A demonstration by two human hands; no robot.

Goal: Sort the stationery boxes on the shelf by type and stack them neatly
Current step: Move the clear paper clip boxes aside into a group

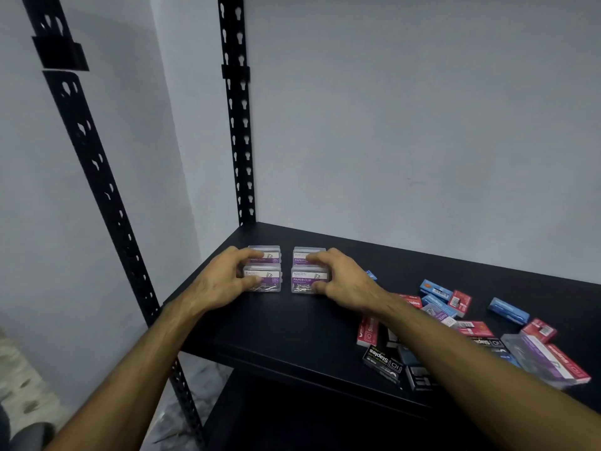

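Observation:
Two small stacks of clear paper clip boxes with purple labels stand side by side at the shelf's back left. My left hand (224,281) grips the left stack (267,275) from its left side, thumb low and fingers on the upper box. My right hand (341,281) grips the right stack (304,276) from its right side in the same way. Each stack is two boxes high. A narrow gap separates the stacks.
The black shelf (292,327) holds a loose heap at the right: red staple boxes (368,330), blue boxes (508,310), a black staples box (383,359) and a clear purple-labelled box (533,356). A black upright post (242,151) stands at the back left corner.

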